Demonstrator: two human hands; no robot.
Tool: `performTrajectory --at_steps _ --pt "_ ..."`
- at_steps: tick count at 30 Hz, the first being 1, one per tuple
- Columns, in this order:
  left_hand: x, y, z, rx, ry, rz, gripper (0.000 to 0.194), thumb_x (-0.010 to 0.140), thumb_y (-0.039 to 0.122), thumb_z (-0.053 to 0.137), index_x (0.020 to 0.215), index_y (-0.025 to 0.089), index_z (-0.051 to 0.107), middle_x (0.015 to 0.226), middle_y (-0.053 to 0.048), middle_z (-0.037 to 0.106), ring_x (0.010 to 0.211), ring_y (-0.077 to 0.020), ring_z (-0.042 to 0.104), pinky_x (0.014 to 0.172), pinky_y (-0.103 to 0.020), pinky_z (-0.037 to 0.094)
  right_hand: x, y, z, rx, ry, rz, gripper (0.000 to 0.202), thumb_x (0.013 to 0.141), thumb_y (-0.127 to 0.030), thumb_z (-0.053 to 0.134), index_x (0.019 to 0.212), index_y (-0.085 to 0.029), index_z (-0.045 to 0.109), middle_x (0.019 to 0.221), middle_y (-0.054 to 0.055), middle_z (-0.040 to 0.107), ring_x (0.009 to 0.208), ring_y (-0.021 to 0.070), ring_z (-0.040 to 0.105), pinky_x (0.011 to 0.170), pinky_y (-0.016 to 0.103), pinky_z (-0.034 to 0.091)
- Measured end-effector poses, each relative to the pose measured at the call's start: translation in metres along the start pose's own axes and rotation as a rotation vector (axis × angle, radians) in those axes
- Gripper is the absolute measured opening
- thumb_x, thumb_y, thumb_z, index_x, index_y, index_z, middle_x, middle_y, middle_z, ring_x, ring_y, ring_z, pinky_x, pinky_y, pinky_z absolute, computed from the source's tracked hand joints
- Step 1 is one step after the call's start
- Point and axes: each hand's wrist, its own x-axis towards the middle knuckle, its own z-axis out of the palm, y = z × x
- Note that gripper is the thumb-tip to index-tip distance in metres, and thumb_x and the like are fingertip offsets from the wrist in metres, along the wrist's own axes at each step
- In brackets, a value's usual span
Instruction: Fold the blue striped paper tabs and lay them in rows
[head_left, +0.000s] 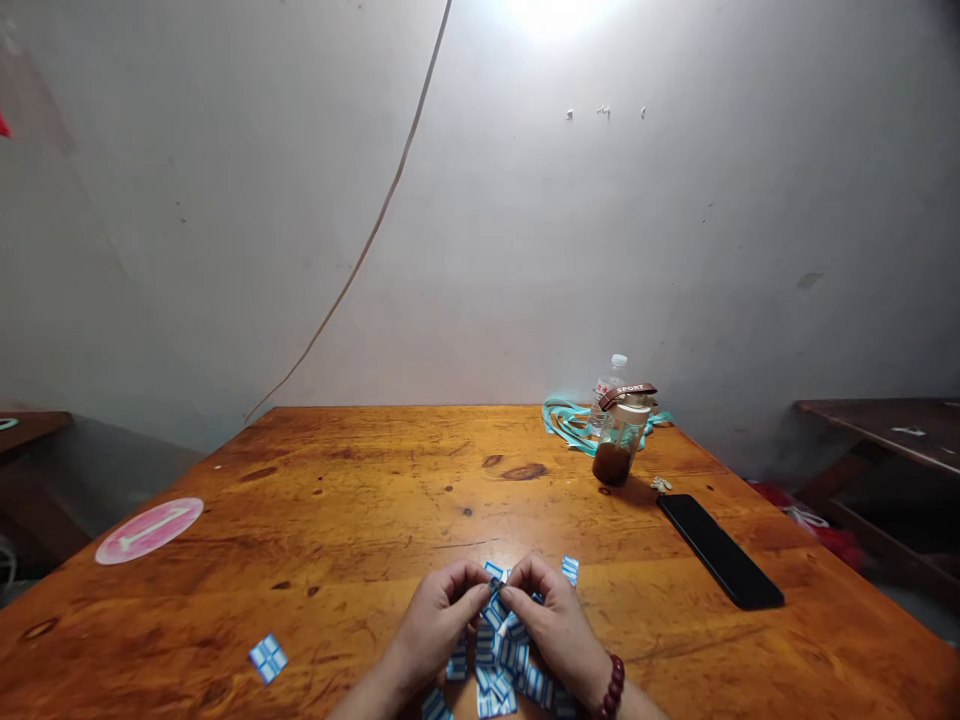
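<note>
My left hand [439, 618] and my right hand [556, 622] meet near the table's front edge, thumbs and forefingers pinched together. Between the fingertips is a small dark piece [496, 586], too small to name; both hands grip it. Under and around my hands lies a loose heap of small blue-and-white striped squares [487, 645], partly covered by my fingers. One such square [570, 570] sticks out just beyond my right hand. Another blue-and-white square [268, 658] lies apart on the left. A dark red bead bracelet [613, 688] circles my right wrist.
On the wooden table [360, 510], a black phone [720, 550] lies to the right. Behind it stand a sport bottle [616, 455] with brown liquid and a clear plastic bottle [600, 410], beside a turquoise strap [566, 425]. A round pink sticker [150, 531] is at left.
</note>
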Motion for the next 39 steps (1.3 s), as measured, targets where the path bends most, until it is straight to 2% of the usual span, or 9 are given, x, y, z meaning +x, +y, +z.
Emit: performTrajectory --at_steps 3,5,8,10,18,23,28,33,39 --pt "0.000 -0.002 0.001 -0.060 0.033 0.014 0.028 0.073 0.033 0.057 0.096 0.017 0.052 0.057 0.006 0.047 0.050 -0.0084 0.044 0.048 -0.018 0.035 0.000 0.002 0.000 -0.044 0.004 -0.021 0.013 0.074 -0.022 0.054 0.063 -0.015 0.049 0.061 -0.003 0.048 0.060 0.0098 0.046 0.057 0.019 0.037" --pt "0.000 -0.002 0.001 -0.066 0.031 -0.007 0.034 0.074 0.034 0.056 0.103 0.018 0.049 0.055 0.007 0.045 0.048 -0.0082 0.044 0.046 -0.018 0.034 0.000 0.003 -0.001 -0.094 0.017 -0.042 0.014 0.074 -0.022 0.053 0.063 -0.015 0.049 0.062 -0.003 0.049 0.062 0.0103 0.045 0.058 0.020 0.037" --pt "-0.001 0.000 0.002 -0.018 -0.020 -0.042 0.026 0.075 0.037 0.053 0.081 0.012 0.057 0.056 0.004 0.047 0.049 -0.0078 0.043 0.046 -0.018 0.033 -0.001 0.003 -0.001 -0.148 0.020 -0.052 0.014 0.075 -0.023 0.051 0.064 -0.015 0.049 0.063 -0.002 0.049 0.063 0.0108 0.045 0.058 0.020 0.036" --pt "0.000 0.000 0.002 0.001 -0.027 -0.048 0.028 0.075 0.038 0.052 0.069 0.011 0.057 0.055 0.003 0.049 0.050 -0.0078 0.042 0.047 -0.018 0.033 -0.001 0.003 -0.002 -0.161 0.020 -0.056 0.013 0.076 -0.022 0.051 0.065 -0.015 0.049 0.063 -0.002 0.049 0.063 0.0109 0.045 0.058 0.020 0.036" --pt "0.004 -0.009 -0.002 -0.150 -0.047 -0.189 0.026 0.067 0.038 0.063 0.066 0.012 0.058 0.052 0.004 0.050 0.045 -0.0068 0.043 0.046 -0.018 0.034 0.000 0.008 0.000 -0.147 0.014 -0.101 0.011 0.074 -0.018 0.052 0.064 -0.016 0.047 0.062 -0.003 0.046 0.061 0.0097 0.042 0.056 0.020 0.034" --pt "-0.001 -0.001 -0.002 -0.283 -0.077 -0.266 0.025 0.061 0.032 0.069 0.060 0.013 0.054 0.048 0.005 0.047 0.042 -0.0053 0.041 0.043 -0.016 0.031 0.000 0.007 -0.002 -0.034 -0.079 -0.063 0.009 0.072 -0.020 0.056 0.067 -0.016 0.050 0.063 -0.003 0.047 0.061 0.0092 0.043 0.057 0.020 0.034" --pt "-0.008 0.007 0.001 -0.463 -0.187 -0.387 0.019 0.064 0.025 0.068 0.073 0.013 0.056 0.065 0.000 0.054 0.054 -0.0074 0.051 0.051 -0.017 0.038 -0.001 0.005 -0.003 0.114 -0.129 -0.054 0.013 0.069 -0.022 0.060 0.064 -0.016 0.050 0.063 -0.004 0.046 0.060 0.0089 0.042 0.057 0.020 0.035" --pt "-0.009 0.008 -0.002 -0.574 -0.372 -0.393 0.017 0.074 0.024 0.058 0.086 0.012 0.055 0.073 -0.006 0.058 0.067 -0.0129 0.058 0.058 -0.020 0.042 -0.002 0.002 -0.004 0.055 -0.117 -0.123 0.015 0.069 -0.025 0.062 0.063 -0.017 0.051 0.068 -0.003 0.048 0.065 0.0101 0.045 0.062 0.022 0.037" --pt "-0.009 0.002 -0.006 -0.612 -0.390 -0.427 0.017 0.078 0.026 0.053 0.085 0.011 0.054 0.070 -0.007 0.060 0.063 -0.0130 0.059 0.058 -0.021 0.043 -0.004 -0.002 -0.008 -0.065 -0.182 -0.117 0.009 0.072 -0.026 0.059 0.073 -0.017 0.058 0.073 -0.001 0.052 0.067 0.0106 0.048 0.063 0.022 0.038"
